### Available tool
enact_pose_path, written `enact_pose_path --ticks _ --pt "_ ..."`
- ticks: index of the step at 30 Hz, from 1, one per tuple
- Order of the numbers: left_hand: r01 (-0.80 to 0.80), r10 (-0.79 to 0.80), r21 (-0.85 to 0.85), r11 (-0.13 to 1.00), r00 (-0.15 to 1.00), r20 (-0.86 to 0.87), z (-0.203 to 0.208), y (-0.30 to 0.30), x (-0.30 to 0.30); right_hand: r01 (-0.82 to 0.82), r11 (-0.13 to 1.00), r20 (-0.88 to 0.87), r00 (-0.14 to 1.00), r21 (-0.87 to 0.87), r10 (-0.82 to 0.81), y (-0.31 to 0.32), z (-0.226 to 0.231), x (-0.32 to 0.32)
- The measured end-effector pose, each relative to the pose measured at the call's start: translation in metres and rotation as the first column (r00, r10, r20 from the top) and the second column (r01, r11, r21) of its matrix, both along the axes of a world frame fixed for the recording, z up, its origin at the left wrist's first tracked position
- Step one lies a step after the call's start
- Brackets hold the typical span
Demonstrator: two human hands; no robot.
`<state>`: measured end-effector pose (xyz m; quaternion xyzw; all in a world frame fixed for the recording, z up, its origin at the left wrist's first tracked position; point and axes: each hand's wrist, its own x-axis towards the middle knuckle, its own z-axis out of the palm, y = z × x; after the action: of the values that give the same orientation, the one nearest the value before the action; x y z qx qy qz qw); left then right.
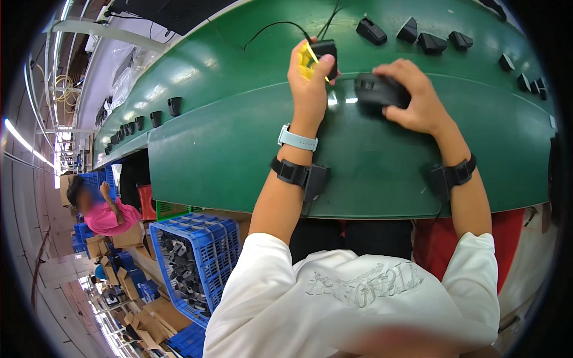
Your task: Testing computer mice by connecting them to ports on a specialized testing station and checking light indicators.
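Note:
My left hand [309, 89] is closed on a small black boxy device [326, 52] over the green table. Yellow material [305, 65] shows at its fingers, with a thin yellow strip crossing toward the thumb. A black cable [280, 23] runs up to the device. Just to the right, my right hand [418, 98] grips a larger black housing [375, 90] between thumb and fingers. Motion smears that housing, so its details do not show. The two held things are apart.
Several black housings [371, 31] lie along the far right of the green table [239, 161], and more [174, 106] line its left edge. Below left stands a blue crate [224, 244] full of black parts. A person in pink [110, 218] is farther left.

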<state>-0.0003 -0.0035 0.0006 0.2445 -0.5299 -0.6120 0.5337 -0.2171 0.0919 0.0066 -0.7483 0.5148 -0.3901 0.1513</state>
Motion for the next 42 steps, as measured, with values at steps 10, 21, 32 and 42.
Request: enact_pose_path --ticks 10,21,32,42 --pt "0.051 0.368 -0.754 0.655 0.850 0.378 0.003 0.021 -0.017 -0.226 0.951 0.784 0.621 0.209 -0.025 -0.005 -0.017 0.017" --pt "0.105 0.350 -0.763 0.637 0.843 0.409 0.002 0.031 -0.027 -0.182 0.952 0.716 0.696 0.247 -0.053 -0.009 -0.018 0.010" --pt "0.071 0.351 -0.739 0.670 0.847 0.399 -0.001 0.029 -0.025 -0.208 0.950 0.756 0.653 0.232 -0.042 -0.014 -0.025 0.010" --pt "0.092 0.324 -0.748 0.658 0.862 0.391 -0.001 0.029 -0.026 -0.237 0.940 0.760 0.649 0.247 -0.036 -0.010 -0.018 0.007"
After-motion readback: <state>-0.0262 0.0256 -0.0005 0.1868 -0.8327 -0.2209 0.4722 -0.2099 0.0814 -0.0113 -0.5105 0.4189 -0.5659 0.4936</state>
